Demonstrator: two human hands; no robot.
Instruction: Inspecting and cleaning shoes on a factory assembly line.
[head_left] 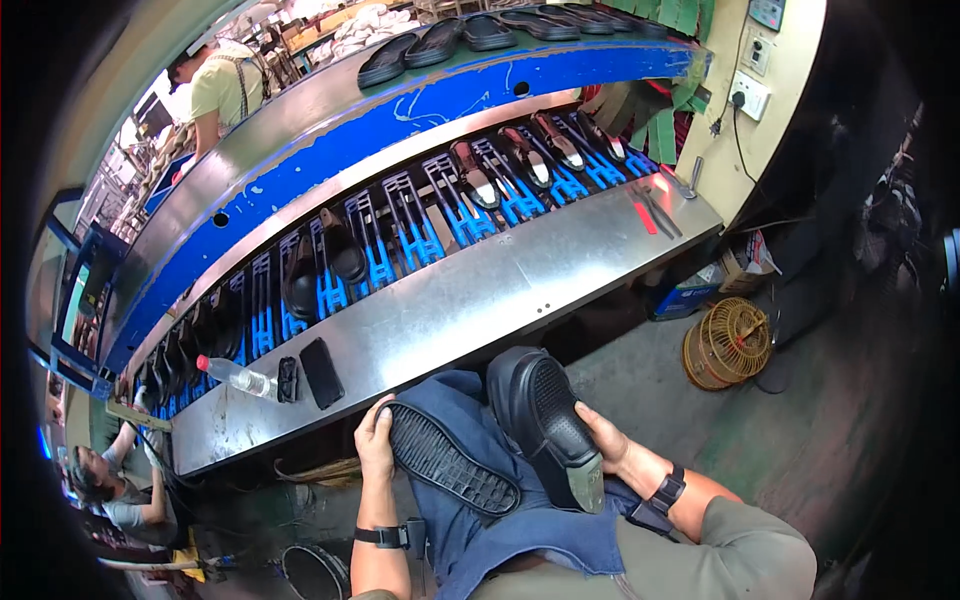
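On my left thigh lies a black shoe sole (448, 455), its ridged tread facing up. My left hand (376, 440) grips its far left edge, fingers curled and partly hidden. My right hand (603, 440) is closed on the right side of a black shoe (545, 415), which rests tilted over my right thigh. A dimpled insole shows inside that shoe, and a grey-green patch marks its near end. The sole and the shoe are apart, with the blue cloth (465, 405) over my lap between them.
Ahead runs a metal bench (450, 310) carrying a bottle (238, 378), a phone (321, 372) and pliers (655, 208). Behind it, a blue rack (415, 230) holds several shoes. More black soles (490, 32) line the upper shelf. A wicker basket (727, 343) stands right; two people work left.
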